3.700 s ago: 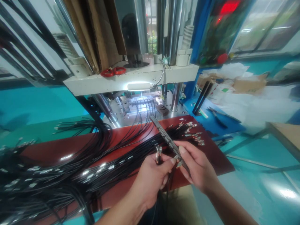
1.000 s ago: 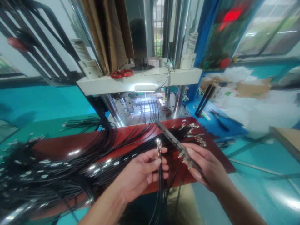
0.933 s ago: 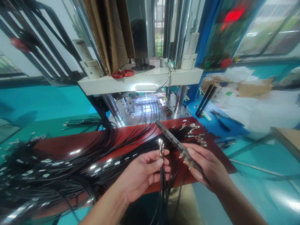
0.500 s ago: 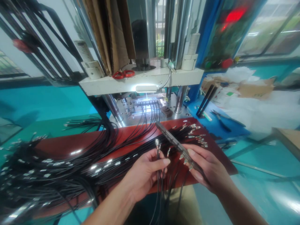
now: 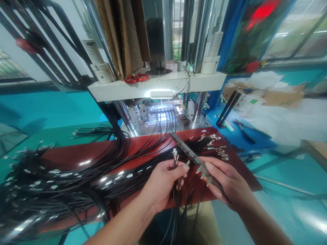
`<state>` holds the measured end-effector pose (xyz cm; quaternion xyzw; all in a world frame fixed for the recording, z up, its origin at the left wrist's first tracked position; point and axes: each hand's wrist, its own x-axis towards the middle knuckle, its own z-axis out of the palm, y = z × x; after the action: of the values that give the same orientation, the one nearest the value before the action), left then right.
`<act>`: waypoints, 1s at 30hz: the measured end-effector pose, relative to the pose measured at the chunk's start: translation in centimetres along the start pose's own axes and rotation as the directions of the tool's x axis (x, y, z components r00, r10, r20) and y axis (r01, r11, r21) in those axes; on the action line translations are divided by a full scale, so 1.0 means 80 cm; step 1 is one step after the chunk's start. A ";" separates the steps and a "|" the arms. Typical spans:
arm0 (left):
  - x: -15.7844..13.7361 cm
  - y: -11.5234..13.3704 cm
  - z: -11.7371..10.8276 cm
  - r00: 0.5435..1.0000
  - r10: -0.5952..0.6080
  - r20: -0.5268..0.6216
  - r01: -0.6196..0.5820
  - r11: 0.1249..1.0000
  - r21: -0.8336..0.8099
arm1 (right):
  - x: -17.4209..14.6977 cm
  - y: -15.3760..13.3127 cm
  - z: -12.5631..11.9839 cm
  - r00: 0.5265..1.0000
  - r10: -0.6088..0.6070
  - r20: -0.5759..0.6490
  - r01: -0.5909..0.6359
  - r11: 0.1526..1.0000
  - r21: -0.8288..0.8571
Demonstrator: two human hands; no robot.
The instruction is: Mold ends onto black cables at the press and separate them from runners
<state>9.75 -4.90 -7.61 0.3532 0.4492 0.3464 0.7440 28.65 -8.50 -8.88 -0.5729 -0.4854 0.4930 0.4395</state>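
Between the thumb and fingers of my left hand [image 5: 166,180] are a few black cables [image 5: 175,164] with metal terminals at their upper ends. One terminal [image 5: 188,163] sits at my thumb tip, close to the bar. My right hand [image 5: 226,180] grips a long dark slotted bar [image 5: 190,154], which slants up to the left. Several metal terminals [image 5: 201,174] stick out along the bar's lower edge, and cables hang below them. Behind both hands, a large bundle of black cables [image 5: 122,177] lies across the reddish-brown board [image 5: 89,151].
A press with a white plate [image 5: 204,81] stands ahead, its lit mould area [image 5: 162,114] holding several cable ends. Red-handled scissors [image 5: 136,78] rest on the plate. At the right, pliers [image 5: 244,131] lie on a blue surface [image 5: 235,144].
My left hand has shifted slightly right toward the bar, bringing a terminal at its thumb closer to it. My right hand and the bar look nearly unchanged. The view has shifted slightly.
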 end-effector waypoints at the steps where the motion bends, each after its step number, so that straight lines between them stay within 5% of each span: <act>1: 0.002 -0.001 0.002 1.000 -0.003 -0.004 0.003 1.000 0.008 | 0.000 -0.003 0.000 1.000 0.008 0.004 -0.008 1.000 -0.001; 10: 0.008 -0.007 0.006 1.000 -0.028 0.014 0.027 0.999 0.042 | 0.002 -0.016 0.009 0.990 0.121 0.070 -0.125 0.990 0.066; 30: 0.009 -0.005 -0.001 0.998 -0.043 0.056 0.046 0.998 -0.052 | -0.002 -0.012 0.015 0.993 0.092 0.076 -0.094 0.995 0.017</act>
<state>10.00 -4.49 -8.27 0.3327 0.4270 0.3317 0.7726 27.35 -8.46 -8.07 -0.5713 -0.4695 0.5390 0.4033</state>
